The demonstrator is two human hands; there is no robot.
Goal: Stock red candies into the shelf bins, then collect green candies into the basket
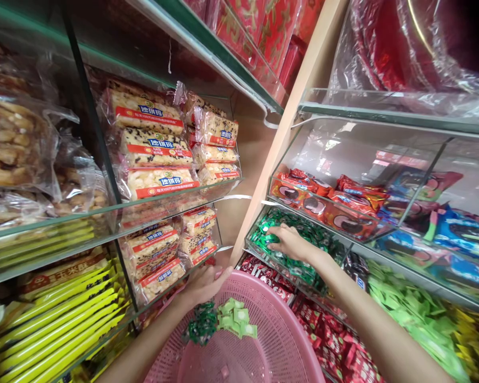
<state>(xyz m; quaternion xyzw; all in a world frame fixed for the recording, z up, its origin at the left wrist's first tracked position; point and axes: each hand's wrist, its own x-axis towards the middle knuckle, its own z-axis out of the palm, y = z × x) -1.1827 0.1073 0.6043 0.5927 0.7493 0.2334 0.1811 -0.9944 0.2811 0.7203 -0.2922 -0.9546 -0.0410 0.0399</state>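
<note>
My right hand [290, 242] reaches into a clear shelf bin of green-wrapped candies [315, 239]. Its fingers curl around some of the shiny wrappers at the bin's left end. Lower down, my left hand [207, 284] grips the rim of a pink plastic basket [291, 324], thumb along the edge; its fingertips are partly hidden. Inside the basket lie a small heap of dark green wrapped candies [202, 323] and, beside it, a cluster of pale green packets [235, 317].
Packaged puffed-rice bars [155, 146] fill glass shelves on the left, above yellow packets [64, 324]. Red-wrapped candies [331, 340] sit below the green bin. Light green packets [411, 308] are at right. A glass shelf edge [383, 119] and wooden post [271, 170] stand close by.
</note>
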